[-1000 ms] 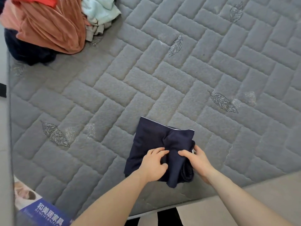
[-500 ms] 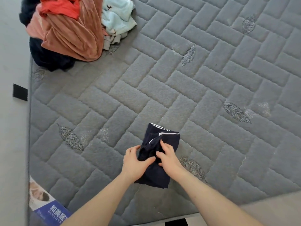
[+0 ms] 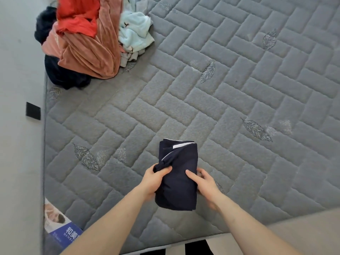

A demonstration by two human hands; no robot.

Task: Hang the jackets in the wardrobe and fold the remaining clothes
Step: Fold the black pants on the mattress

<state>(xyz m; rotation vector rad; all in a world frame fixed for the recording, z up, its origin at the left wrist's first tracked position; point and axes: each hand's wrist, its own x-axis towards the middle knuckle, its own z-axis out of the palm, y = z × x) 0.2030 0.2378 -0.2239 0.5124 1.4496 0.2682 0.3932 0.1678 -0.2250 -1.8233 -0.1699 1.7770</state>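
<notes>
folding is the step in hand, with one garment nearly done. at the upper left of the frame a loose heap of unfolded clothes in salmon, red, pale blue and dark navy lies on the grey quilted mattress with leaf stitching, well apart from the work. at the lower left edge a blue-and-white printed label shows. lower centre, the left hand grips the left edge of the folded dark navy garment with white trim, thumb curled over a bunched corner. the right hand grasps its right edge, thumb on top, fingers tucked behind. the bundle looks lifted just off the bed, though i cannot tell for certain. next, i judge, it needs setting down flat and smoothing, then a reach up-left for another piece.
</notes>
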